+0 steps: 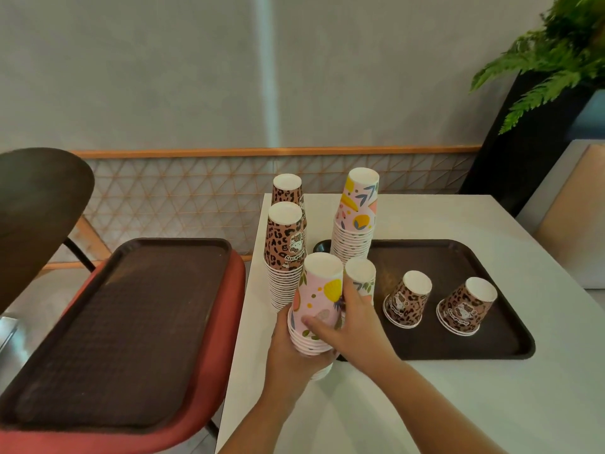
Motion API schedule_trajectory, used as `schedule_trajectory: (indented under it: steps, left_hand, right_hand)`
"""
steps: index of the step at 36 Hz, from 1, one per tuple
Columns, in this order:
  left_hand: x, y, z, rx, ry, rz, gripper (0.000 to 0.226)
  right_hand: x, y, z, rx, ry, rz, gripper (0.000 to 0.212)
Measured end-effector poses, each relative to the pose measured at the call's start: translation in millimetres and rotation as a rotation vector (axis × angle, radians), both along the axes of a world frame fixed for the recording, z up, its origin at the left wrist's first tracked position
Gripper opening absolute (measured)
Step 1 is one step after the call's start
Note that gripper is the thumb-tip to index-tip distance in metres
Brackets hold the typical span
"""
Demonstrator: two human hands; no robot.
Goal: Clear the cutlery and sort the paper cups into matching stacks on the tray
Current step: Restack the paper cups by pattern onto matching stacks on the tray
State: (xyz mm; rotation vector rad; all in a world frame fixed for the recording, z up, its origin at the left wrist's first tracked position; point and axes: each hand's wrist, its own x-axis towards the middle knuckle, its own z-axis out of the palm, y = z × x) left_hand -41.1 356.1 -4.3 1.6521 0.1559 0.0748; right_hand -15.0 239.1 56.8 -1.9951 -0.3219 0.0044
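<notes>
A spare tray [111, 335] lies on a red chair [209, 381]. On the white surface [425, 404], the left hand [294, 352] grips a short fruit-print stack [317, 303]; the right hand [357, 319] wraps its side. Behind rise leopard stacks [284, 257] and a tall fruit-print stack [355, 217]. Two small leopard stacks [406, 299] sit on the tray [510, 339].
</notes>
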Motion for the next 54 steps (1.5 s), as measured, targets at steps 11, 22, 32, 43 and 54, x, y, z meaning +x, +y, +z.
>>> schedule_trajectory:
  steps: [11, 22, 32, 43, 54]
  left_hand:
    - [-1, -1, 6, 0.02, 0.03, -0.017, 0.078]
    - [-2, 3, -2, 0.032, 0.078, 0.024, 0.077]
    - [2, 5, -1, 0.022, 0.073, 0.044, 0.076]
    - [3, 0, 5, 0.002, 0.054, 0.042, 0.084]
    - [4, -5, 17, -0.001, -0.023, -0.023, 0.085]
  right_hand:
    - [11, -6, 17, 0.042, -0.107, -0.109, 0.049]
    - [44, -35, 42, 0.125, -0.298, -0.404, 0.05]
    - [50, -40, -18, -0.054, -0.098, -0.36, 0.071]
    - [8, -26, 4, 0.067, -0.334, -0.269, 0.064]
    - [-1, -5, 7, -0.059, -0.003, -0.021, 0.08]
